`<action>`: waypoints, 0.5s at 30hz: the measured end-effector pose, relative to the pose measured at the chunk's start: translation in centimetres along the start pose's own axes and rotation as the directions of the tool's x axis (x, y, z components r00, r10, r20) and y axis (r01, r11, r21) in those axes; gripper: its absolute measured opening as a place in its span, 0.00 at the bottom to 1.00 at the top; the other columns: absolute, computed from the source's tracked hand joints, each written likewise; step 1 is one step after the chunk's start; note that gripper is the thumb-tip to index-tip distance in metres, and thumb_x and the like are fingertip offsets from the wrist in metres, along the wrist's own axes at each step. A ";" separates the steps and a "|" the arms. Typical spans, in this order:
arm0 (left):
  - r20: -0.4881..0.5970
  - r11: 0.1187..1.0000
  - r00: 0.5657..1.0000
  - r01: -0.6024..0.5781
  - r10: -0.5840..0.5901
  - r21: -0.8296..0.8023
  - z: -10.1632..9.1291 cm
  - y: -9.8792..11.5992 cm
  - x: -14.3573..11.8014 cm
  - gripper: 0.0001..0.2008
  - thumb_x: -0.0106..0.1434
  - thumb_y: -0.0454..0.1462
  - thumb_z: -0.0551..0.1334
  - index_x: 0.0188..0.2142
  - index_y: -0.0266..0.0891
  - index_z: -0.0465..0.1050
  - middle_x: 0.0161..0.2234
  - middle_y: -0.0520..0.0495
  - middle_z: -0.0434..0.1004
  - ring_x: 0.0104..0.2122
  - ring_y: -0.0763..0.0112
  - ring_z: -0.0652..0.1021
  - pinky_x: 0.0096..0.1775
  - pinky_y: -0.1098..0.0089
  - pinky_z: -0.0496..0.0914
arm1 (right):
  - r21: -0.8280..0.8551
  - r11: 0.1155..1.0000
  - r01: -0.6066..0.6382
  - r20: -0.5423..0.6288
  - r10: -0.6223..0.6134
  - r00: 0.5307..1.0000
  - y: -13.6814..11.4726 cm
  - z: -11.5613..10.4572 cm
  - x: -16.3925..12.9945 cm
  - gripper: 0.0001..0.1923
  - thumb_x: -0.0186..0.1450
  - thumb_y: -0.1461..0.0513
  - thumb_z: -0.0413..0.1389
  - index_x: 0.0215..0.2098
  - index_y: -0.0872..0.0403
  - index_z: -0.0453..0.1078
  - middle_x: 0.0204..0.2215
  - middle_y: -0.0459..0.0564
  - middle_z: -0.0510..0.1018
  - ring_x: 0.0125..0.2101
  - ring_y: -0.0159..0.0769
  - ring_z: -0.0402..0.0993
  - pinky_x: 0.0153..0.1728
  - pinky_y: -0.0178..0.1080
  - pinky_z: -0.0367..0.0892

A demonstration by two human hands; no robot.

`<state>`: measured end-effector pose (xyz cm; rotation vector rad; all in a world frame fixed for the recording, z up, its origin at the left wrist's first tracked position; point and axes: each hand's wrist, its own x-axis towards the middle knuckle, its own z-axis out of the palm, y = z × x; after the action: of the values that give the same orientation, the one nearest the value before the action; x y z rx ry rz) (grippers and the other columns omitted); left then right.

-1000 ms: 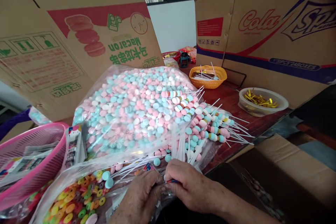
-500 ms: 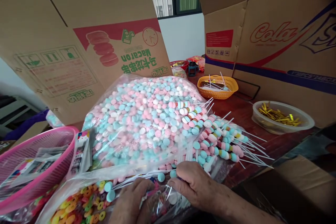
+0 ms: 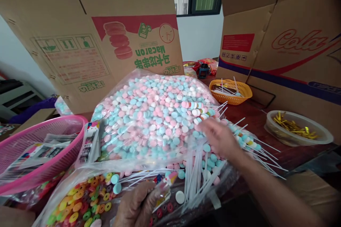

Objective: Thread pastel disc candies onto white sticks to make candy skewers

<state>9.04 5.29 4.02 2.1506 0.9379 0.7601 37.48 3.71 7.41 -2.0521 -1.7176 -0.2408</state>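
Low in the view, my left hand is closed on a small clear plastic bag with a colourful print. My right hand, blurred by motion, is over the candy skewers lying on the big bag of candies; whether it touches one I cannot tell. That big clear bag is full of pink, blue and white candy discs. White sticks lie in front of it, beside loose blue discs. Left of my left hand are coloured candy rings in clear plastic.
At left stands a pink basket with printed bags; more printed bags lean beside it. An orange basket of sticks and a plastic bowl of gold twist ties stand at right. Two cardboard boxes rise behind.
My right hand has left the lower middle and moved up and right to the candy skewers. My left hand stays low, with the printed bag now showing more clearly. The camera view has shifted.
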 end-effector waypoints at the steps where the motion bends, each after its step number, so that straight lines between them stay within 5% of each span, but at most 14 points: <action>1: -0.033 1.000 0.999 -0.006 0.006 -0.003 -0.4 -0.3 0.1 0.11 0.63 0.43 0.57 0.32 0.42 0.76 0.25 0.53 0.77 0.24 0.74 0.74 0.27 0.79 0.69 | -0.077 0.996 -0.052 -0.035 0.049 0.998 2.1 -0.6 1.9 0.13 0.67 0.64 0.43 0.33 0.56 0.69 0.32 0.53 0.74 0.33 0.34 0.67 0.31 0.34 0.60; 5: -0.220 0.996 0.972 -0.087 0.077 -0.035 -1.0 -0.9 -0.1 0.10 0.63 0.40 0.58 0.36 0.43 0.78 0.30 0.51 0.80 0.31 0.70 0.78 0.34 0.75 0.72 | -0.164 0.986 -0.022 0.102 0.039 0.994 8.7 -0.6 8.5 0.08 0.59 0.65 0.52 0.24 0.56 0.71 0.28 0.54 0.75 0.32 0.38 0.66 0.30 0.38 0.57; 8: -0.271 0.992 0.959 -0.108 0.086 -0.065 -0.9 -1.1 -0.6 0.09 0.63 0.37 0.58 0.37 0.43 0.78 0.33 0.50 0.81 0.33 0.70 0.79 0.37 0.73 0.72 | -0.167 0.984 0.064 0.194 -0.031 0.981 10.2 0.6 10.5 0.06 0.55 0.66 0.55 0.21 0.55 0.71 0.24 0.52 0.76 0.28 0.37 0.66 0.30 0.38 0.58; 11: -0.306 0.989 0.948 -0.119 0.088 -0.085 -1.0 -1.2 -1.2 0.09 0.64 0.35 0.57 0.39 0.42 0.77 0.35 0.49 0.80 0.35 0.70 0.78 0.39 0.71 0.72 | -0.176 0.976 0.129 0.141 -0.105 0.984 9.5 -0.3 9.7 0.08 0.59 0.64 0.52 0.28 0.56 0.73 0.30 0.58 0.77 0.34 0.40 0.69 0.35 0.40 0.60; 15: -0.310 0.978 0.942 -0.171 0.127 -0.120 -1.4 -1.2 -1.9 0.09 0.64 0.33 0.56 0.39 0.41 0.75 0.34 0.49 0.80 0.36 0.70 0.78 0.41 0.69 0.70 | -0.079 0.959 0.273 -0.110 -0.280 0.954 6.1 -2.9 4.1 0.18 0.64 0.55 0.44 0.40 0.53 0.73 0.38 0.56 0.78 0.38 0.40 0.73 0.38 0.39 0.65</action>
<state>6.47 4.90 3.53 2.0285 0.8448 1.2212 44.66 5.34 10.31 -1.7928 -1.9398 -0.5031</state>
